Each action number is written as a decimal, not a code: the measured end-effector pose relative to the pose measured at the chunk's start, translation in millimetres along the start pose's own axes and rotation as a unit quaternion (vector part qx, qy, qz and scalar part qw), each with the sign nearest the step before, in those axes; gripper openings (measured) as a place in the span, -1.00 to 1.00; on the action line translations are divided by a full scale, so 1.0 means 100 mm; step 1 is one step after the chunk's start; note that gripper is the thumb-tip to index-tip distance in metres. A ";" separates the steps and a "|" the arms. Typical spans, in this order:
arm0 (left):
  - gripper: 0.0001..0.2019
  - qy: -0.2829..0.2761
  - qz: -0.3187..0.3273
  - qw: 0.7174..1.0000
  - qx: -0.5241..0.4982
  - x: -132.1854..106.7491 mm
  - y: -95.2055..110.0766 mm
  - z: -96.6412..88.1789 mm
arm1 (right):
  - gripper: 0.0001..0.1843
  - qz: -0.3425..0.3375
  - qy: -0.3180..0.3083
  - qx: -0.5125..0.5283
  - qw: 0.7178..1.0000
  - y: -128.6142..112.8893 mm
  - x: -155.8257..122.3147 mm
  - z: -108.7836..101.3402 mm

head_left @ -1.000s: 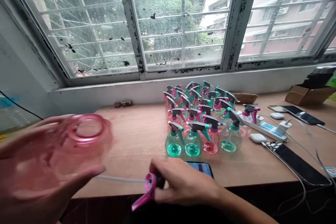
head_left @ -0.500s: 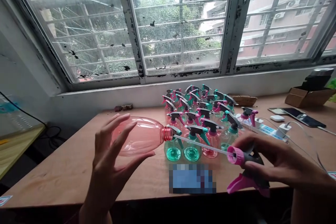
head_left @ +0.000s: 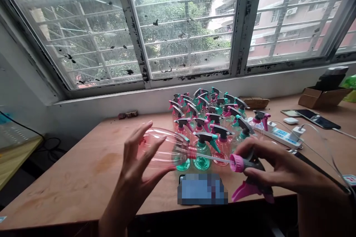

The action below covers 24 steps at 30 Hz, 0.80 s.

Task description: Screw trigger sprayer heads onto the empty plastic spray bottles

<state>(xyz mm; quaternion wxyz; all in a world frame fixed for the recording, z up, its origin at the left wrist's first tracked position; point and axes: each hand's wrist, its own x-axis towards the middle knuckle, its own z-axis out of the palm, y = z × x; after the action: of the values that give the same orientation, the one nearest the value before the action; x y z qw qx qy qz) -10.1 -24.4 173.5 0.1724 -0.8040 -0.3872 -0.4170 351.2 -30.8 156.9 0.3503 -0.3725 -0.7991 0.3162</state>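
My left hand (head_left: 139,172) is closed around a clear pink bottle (head_left: 164,148), which lies sideways in the air with its threaded neck facing right. In my right hand (head_left: 274,166) is a spray trigger head (head_left: 251,174) with a grey body, pink collar and pink lever. Its thin white tube (head_left: 213,157) runs left into the bottle's neck. A short gap separates the collar from the neck. Behind the held bottle stand several assembled spray bottles (head_left: 201,155) in green and pink, upright and close together.
A phone (head_left: 201,189) with a blurred screen lies at the table's front edge. To the right are a white power strip (head_left: 280,136) with cables, phones (head_left: 318,119), a white earbud case (head_left: 290,120) and an open cardboard box (head_left: 322,97). A window wall bounds the back.
My left hand has brought the bottle right, and my right hand has come slightly left. More of the tube is inside the bottle and the gap at the neck is smaller.
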 end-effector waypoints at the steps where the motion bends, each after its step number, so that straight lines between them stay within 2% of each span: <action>1: -0.30 -0.012 0.001 1.000 -0.022 0.00 0.04 0.03 | -0.83 -0.004 -0.004 0.004 1.000 -0.01 0.05 0.04; 4: -0.33 -0.048 -0.001 0.997 -0.065 -0.01 0.16 0.13 | -0.80 -0.014 0.004 0.025 1.000 -0.01 0.18 0.20; 7: -0.34 -0.060 0.026 0.996 -0.065 0.00 0.25 0.21 | -0.73 0.023 0.029 0.106 0.994 -0.02 0.28 0.37; 10: -0.36 -0.030 0.043 0.997 -0.059 0.03 0.27 0.26 | -0.70 0.052 0.052 0.157 0.985 -0.04 0.33 0.49; 13: -0.38 -0.006 0.043 0.998 -0.049 0.04 0.28 0.28 | -0.71 0.041 0.052 0.154 0.986 -0.07 0.35 0.53; 17: -0.39 0.003 0.049 0.998 -0.033 0.05 0.27 0.28 | -0.75 0.021 0.050 0.167 0.984 -0.06 0.37 0.57; 21: -0.36 0.004 0.057 0.998 -0.028 0.04 0.24 0.31 | -0.66 0.004 0.107 0.164 0.981 -0.04 0.41 0.63; 24: -0.33 0.014 0.067 0.998 -0.014 0.02 0.23 0.33 | -0.68 0.008 0.095 0.158 0.983 -0.04 0.43 0.69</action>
<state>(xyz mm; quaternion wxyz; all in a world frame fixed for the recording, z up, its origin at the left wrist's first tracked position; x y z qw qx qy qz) 26.2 -17.9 156.5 0.1938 -0.8247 -0.3241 -0.4210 273.8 -14.5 136.1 0.4766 -0.3468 -0.6994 0.4044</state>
